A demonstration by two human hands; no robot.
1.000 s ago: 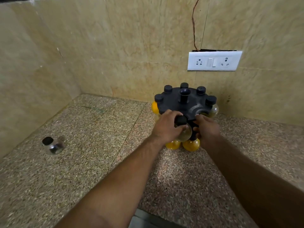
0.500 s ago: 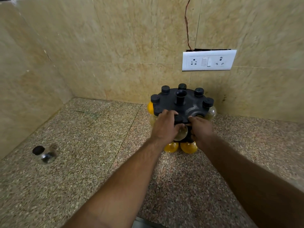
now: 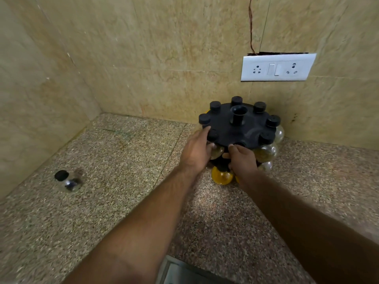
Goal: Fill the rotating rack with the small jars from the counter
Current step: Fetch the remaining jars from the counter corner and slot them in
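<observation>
A speckled granite tabletop (image 3: 114,201) fills the corner between two beige tiled walls (image 3: 143,58), the far wall carrying a white socket plate (image 3: 277,67) with a thin wire (image 3: 250,27) running up from it. At the far right of the tabletop, close to the wall, stands the black rack (image 3: 238,128), its round top ringed with black jar caps and a short post rising at the centre; clear and yellow jars hang beneath the rim. Two bare forearms reach in from the near edge. The left hand (image 3: 195,152) rests against the rack's near-left edge, one finger stretched along the rim and the others curled about a jar (image 3: 217,151) seated under the disc, thumb hidden. The right hand (image 3: 243,160) is curled at the rack's near side, fingertips touching the underside of the rim; whether it grips anything cannot be told. A yellow jar (image 3: 222,176) shows low between the two wrists. Well apart, at the near left of the tabletop, one clear jar with a black cap (image 3: 68,180) stands alone, dark contents at its bottom.
</observation>
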